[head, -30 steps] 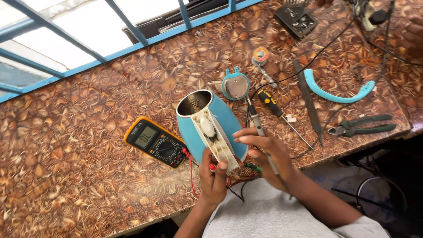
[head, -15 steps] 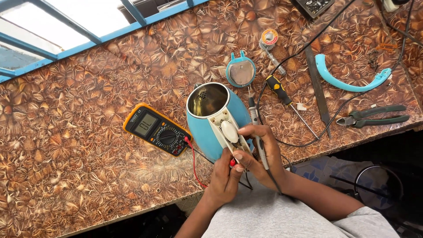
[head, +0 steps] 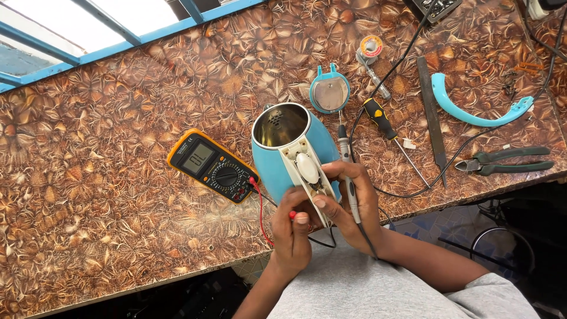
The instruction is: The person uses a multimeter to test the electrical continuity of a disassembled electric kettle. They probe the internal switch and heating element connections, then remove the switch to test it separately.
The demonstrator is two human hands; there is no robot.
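Observation:
A blue electric kettle (head: 277, 168) stands near the table's front edge, its steel mouth open and its white inner handle frame (head: 307, 171) bare. My left hand (head: 293, 236) pinches a red test probe (head: 292, 215) at the lower end of that frame. My right hand (head: 357, 207) holds a black test probe (head: 348, 171) like a pen, fingers resting on the handle frame. A red lead (head: 261, 210) runs to the yellow multimeter (head: 212, 166), which lies left of the kettle with its display lit.
Behind the kettle lie its round blue lid (head: 329, 93), a solder spool (head: 371, 46) and a black-and-yellow screwdriver (head: 381, 121). Further right are a flat file (head: 431, 118), a curved blue handle cover (head: 472, 112) and green-handled pliers (head: 508, 160). A blue window frame (head: 118, 32) borders the far edge.
The view has shifted slightly down and left. Both hands stay at the kettle's handle frame with the probes, and my fingers have closed in nearer its lower end.

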